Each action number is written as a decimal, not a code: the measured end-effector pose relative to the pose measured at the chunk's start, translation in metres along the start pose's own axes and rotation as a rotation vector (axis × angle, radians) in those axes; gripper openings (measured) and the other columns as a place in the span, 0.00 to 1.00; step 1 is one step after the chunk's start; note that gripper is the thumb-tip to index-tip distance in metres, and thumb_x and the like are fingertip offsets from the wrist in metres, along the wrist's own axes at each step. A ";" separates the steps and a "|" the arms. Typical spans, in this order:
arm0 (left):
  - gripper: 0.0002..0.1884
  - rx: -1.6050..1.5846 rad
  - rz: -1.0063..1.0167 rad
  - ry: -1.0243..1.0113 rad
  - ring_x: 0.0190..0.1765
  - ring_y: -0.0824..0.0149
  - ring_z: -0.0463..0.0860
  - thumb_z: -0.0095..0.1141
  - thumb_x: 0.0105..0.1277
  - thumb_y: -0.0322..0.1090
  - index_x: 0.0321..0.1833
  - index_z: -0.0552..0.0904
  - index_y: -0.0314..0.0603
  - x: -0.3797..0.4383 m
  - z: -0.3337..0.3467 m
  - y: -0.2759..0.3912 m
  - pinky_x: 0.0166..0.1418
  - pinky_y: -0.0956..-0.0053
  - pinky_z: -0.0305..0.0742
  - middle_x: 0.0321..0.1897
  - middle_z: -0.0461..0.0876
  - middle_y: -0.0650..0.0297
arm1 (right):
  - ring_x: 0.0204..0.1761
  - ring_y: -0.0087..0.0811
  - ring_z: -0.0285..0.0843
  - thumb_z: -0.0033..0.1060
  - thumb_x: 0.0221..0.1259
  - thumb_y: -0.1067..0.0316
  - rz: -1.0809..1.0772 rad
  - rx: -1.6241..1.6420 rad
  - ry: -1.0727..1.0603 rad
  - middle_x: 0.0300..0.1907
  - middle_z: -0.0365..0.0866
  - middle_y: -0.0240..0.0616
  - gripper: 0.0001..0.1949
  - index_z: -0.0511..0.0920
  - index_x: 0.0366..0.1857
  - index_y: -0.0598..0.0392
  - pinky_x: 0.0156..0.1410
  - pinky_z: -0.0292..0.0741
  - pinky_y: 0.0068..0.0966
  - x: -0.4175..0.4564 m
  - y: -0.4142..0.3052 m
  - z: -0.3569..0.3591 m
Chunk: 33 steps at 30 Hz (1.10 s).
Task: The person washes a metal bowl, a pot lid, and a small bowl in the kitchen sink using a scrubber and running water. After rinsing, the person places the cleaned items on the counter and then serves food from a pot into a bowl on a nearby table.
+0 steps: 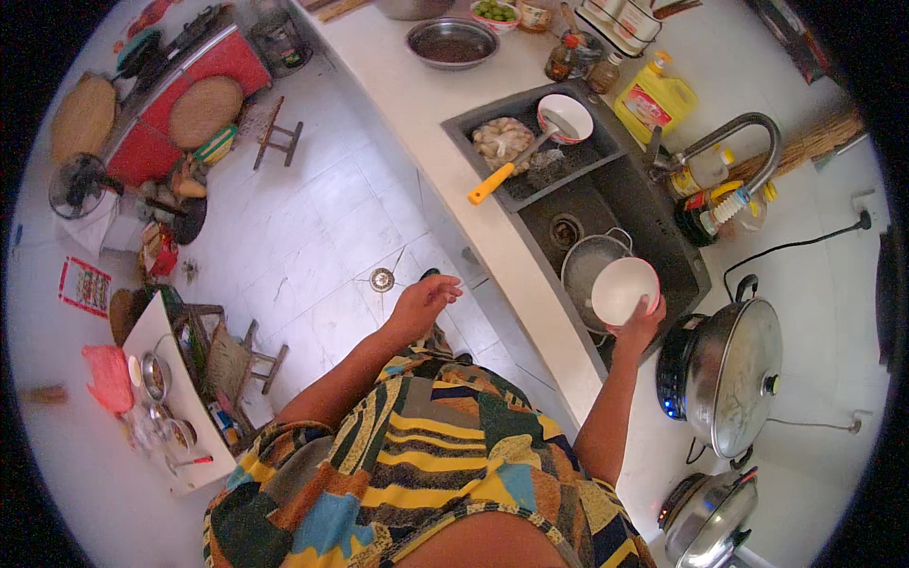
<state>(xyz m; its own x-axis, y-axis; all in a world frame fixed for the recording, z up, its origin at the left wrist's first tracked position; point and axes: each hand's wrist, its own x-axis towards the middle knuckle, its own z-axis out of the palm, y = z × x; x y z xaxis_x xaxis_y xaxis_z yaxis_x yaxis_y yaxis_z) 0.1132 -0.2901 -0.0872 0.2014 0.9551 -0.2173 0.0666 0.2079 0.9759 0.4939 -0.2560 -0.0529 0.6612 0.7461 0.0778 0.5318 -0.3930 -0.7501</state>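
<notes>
My right hand [639,323] grips the rim of a white bowl [621,287] with a pinkish-red outside, thumb on the inside. The bowl is over a metal pot or strainer with wire handles [586,259] in the dark sink [632,192]. My left hand [426,302] hangs over the floor beside the counter, holding nothing, fingers slightly curled. In the upper sink tray lie a clear bag of pale food pieces [503,138], a second white bowl [575,113] and a ladle with a yellow handle [491,183], which reaches over the tray's edge.
The curved faucet [767,142] rises at the sink's far side, beside a yellow detergent jug [653,99] and several bottles. A large lidded pan [746,376] stands right of the sink, a second lidded pot [710,518] below it. A metal basin [452,60] sits on the counter [398,78].
</notes>
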 end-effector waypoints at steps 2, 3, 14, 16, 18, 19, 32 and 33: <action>0.16 -0.025 -0.009 0.009 0.48 0.67 0.80 0.46 0.67 0.26 0.57 0.74 0.37 -0.023 -0.008 -0.010 0.55 0.73 0.74 0.44 0.82 0.57 | 0.53 0.50 0.74 0.45 0.66 0.40 0.405 0.677 -0.164 0.61 0.67 0.49 0.31 0.56 0.68 0.45 0.49 0.77 0.50 -0.025 -0.032 -0.009; 0.16 -0.039 -0.008 0.010 0.48 0.67 0.80 0.46 0.67 0.26 0.58 0.74 0.38 -0.031 -0.011 -0.007 0.55 0.72 0.74 0.44 0.82 0.57 | 0.52 0.49 0.75 0.43 0.65 0.38 0.411 0.727 -0.208 0.60 0.68 0.48 0.32 0.57 0.67 0.45 0.47 0.78 0.47 -0.032 -0.036 -0.010; 0.33 -0.318 -0.157 -0.175 0.65 0.58 0.68 0.53 0.68 0.47 0.71 0.57 0.44 -0.069 -0.091 0.040 0.63 0.59 0.71 0.65 0.66 0.54 | 0.48 0.36 0.81 0.31 0.67 0.34 0.362 0.743 -0.896 0.57 0.75 0.40 0.34 0.59 0.67 0.47 0.35 0.83 0.34 -0.165 -0.151 0.052; 0.35 -0.399 -0.177 -0.165 0.66 0.57 0.68 0.53 0.68 0.47 0.73 0.54 0.46 -0.076 -0.116 0.042 0.63 0.57 0.71 0.66 0.64 0.53 | 0.48 0.37 0.81 0.29 0.67 0.34 0.380 0.686 -1.064 0.57 0.75 0.41 0.34 0.59 0.67 0.48 0.35 0.82 0.36 -0.191 -0.180 0.083; 0.36 -0.514 -0.212 -0.142 0.66 0.55 0.68 0.52 0.68 0.48 0.73 0.52 0.48 -0.083 -0.146 0.034 0.62 0.54 0.72 0.66 0.63 0.52 | 0.49 0.37 0.80 0.29 0.68 0.34 0.359 0.599 -1.226 0.56 0.75 0.43 0.34 0.58 0.67 0.49 0.37 0.82 0.38 -0.222 -0.215 0.117; 0.36 -0.605 -0.195 -0.078 0.65 0.55 0.69 0.52 0.67 0.49 0.73 0.52 0.47 -0.089 -0.162 0.033 0.62 0.54 0.73 0.66 0.64 0.52 | 0.49 0.37 0.80 0.30 0.66 0.32 0.343 0.583 -1.338 0.56 0.75 0.44 0.35 0.58 0.67 0.49 0.41 0.81 0.39 -0.234 -0.223 0.135; 0.29 -0.779 -0.181 0.650 0.50 0.63 0.78 0.48 0.64 0.41 0.68 0.63 0.43 -0.167 -0.328 -0.023 0.46 0.64 0.81 0.52 0.74 0.56 | 0.58 0.41 0.72 0.44 0.64 0.37 -0.054 -0.007 -1.764 0.56 0.75 0.42 0.31 0.68 0.61 0.52 0.53 0.75 0.43 -0.270 -0.250 0.352; 0.29 -0.684 -0.218 0.686 0.48 0.63 0.79 0.49 0.64 0.41 0.68 0.63 0.43 -0.171 -0.335 -0.025 0.44 0.65 0.81 0.51 0.74 0.56 | 0.57 0.41 0.74 0.48 0.65 0.41 -0.271 -0.307 -1.607 0.54 0.77 0.43 0.28 0.70 0.60 0.52 0.53 0.75 0.42 -0.242 -0.211 0.381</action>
<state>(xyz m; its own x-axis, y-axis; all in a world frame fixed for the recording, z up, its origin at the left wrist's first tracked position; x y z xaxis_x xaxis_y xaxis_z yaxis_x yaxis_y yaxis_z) -0.2507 -0.3881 -0.0672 -0.3713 0.7519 -0.5448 -0.5869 0.2647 0.7652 0.0202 -0.1488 -0.1642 -0.5445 0.4861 -0.6835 0.7393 -0.1067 -0.6649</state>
